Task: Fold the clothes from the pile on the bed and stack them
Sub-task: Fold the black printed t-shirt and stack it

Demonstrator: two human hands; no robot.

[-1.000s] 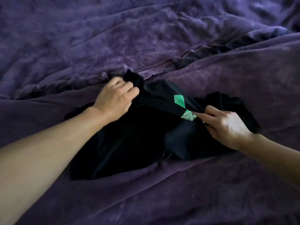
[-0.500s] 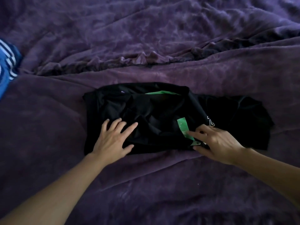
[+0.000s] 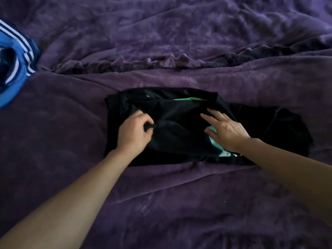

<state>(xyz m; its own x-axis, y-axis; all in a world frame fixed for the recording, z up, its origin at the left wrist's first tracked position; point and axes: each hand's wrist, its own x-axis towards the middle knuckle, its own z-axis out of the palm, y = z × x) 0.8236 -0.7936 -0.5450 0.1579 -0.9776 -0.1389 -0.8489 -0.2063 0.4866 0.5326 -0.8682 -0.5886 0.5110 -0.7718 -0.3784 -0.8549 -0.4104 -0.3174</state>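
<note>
Purple rumpled blanket (image 3: 179, 42) under black garment (image 3: 181, 115); L hand (image 3: 133, 135) pinches it, R hand (image 3: 226, 133) flat

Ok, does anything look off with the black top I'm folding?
Yes. On the black top, the right end sticks out past the folded part, and fabric is bunched into a ridge where the left hand pinches it. The right hand lies flat on it.

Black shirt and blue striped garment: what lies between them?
In the head view, only bare purple blanket lies between the shirt and the blue garment.
</note>
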